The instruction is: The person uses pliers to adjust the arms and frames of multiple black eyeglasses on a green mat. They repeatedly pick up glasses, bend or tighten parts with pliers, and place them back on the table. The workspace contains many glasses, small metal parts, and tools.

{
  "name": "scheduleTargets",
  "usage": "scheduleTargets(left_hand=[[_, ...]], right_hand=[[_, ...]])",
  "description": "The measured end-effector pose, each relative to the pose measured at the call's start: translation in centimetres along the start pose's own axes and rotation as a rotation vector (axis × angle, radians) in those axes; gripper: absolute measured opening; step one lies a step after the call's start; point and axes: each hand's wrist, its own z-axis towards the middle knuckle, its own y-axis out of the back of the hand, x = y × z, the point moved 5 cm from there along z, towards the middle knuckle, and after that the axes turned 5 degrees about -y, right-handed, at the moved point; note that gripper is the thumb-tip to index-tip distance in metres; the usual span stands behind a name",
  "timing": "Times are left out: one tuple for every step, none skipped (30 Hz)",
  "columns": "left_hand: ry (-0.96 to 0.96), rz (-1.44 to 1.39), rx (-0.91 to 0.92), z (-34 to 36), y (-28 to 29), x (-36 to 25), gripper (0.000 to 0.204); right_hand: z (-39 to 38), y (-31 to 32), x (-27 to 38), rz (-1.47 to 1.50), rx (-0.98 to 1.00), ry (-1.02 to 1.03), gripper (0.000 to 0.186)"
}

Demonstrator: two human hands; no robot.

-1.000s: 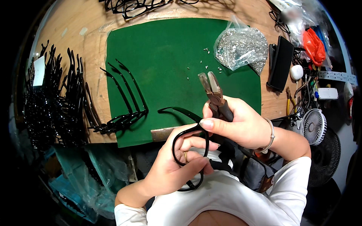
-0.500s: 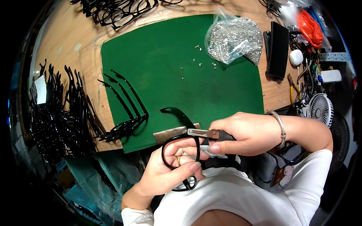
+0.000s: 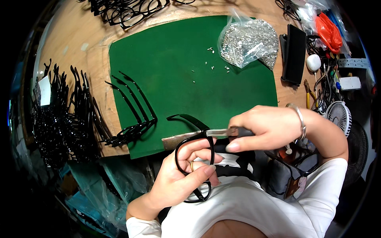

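My left hand (image 3: 174, 180) is closed around a black eyeglass frame (image 3: 213, 154), its fingers passing through and around one rim. One temple arm (image 3: 186, 118) of that frame extends over the green mat, its tip to the left. In my right hand (image 3: 264, 129) is a plier-like tool (image 3: 220, 133) with a long metal end, a brownish middle and a dark handle. Its metal end meets the frame at the corner where temple and rim join. Just behind the frame, a textured metal strip (image 3: 174, 142) lies at the mat's near edge.
The green mat (image 3: 166, 71) bears a bag of small silvery parts (image 3: 250, 43), several loose pieces and a few black eyeglasses (image 3: 137, 129). A large pile of black eyeglasses (image 3: 59, 127) stands left. A black case (image 3: 293, 55), yellow-handled pliers (image 3: 308, 93) and a small fan (image 3: 338, 115) are right.
Both hands have shifted slightly; my right hand has moved up and to the right. The tool still meets the frame's corner, and more of its metal end shows.
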Motion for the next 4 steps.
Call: scheduleTargets(left_hand=[[-0.008,-0.002,-0.002,0.0,0.0,-0.1,0.045],[-0.016,-0.005,-0.006,0.0,0.0,-0.3,0.045],[-0.017,-0.008,0.008,0.3,-0.1,-0.4,0.046],[-0.018,-0.008,0.015,0.4,-0.3,-0.4,0.046]], right_hand=[[-0.1,0.4,-0.7,-0.054,-0.044,0.031,0.036],[0.5,0.6,-1.5,-0.087,-0.126,0.042,0.036],[0.8,0.9,-2.2,-0.112,-0.222,0.042,0.037],[1.5,1.0,-2.8,-0.124,-0.273,-0.059,0.038]])
